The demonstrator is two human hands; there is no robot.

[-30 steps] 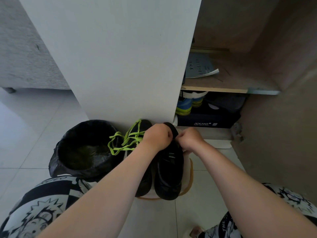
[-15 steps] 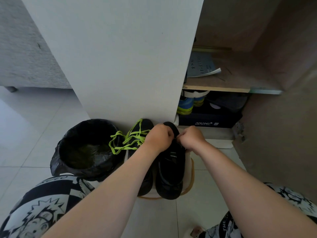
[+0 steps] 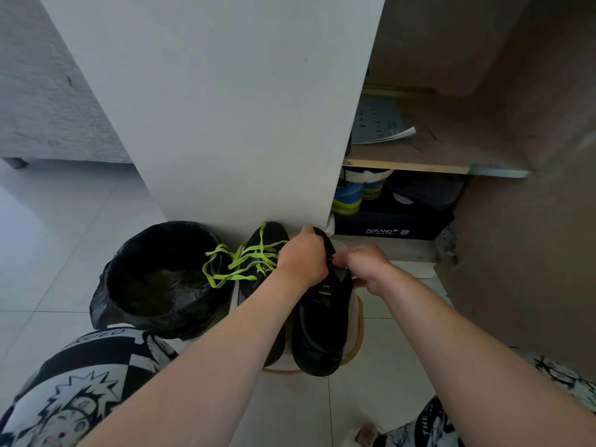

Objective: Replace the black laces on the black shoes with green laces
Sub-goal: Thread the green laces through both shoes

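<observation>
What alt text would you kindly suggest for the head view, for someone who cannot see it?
Two bare hands work on a black shoe: the left hand grips its far end, the right hand pinches what looks like its lace. Beside it a second shoe carries loose green laces.

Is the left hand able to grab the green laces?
Probably yes. The green laces lie uncovered right beside the left hand, nothing between, but it must first release the black shoe it grips.

Dim, bluish daylight from the left; sharp centre, wide-angle bending at edges.
</observation>
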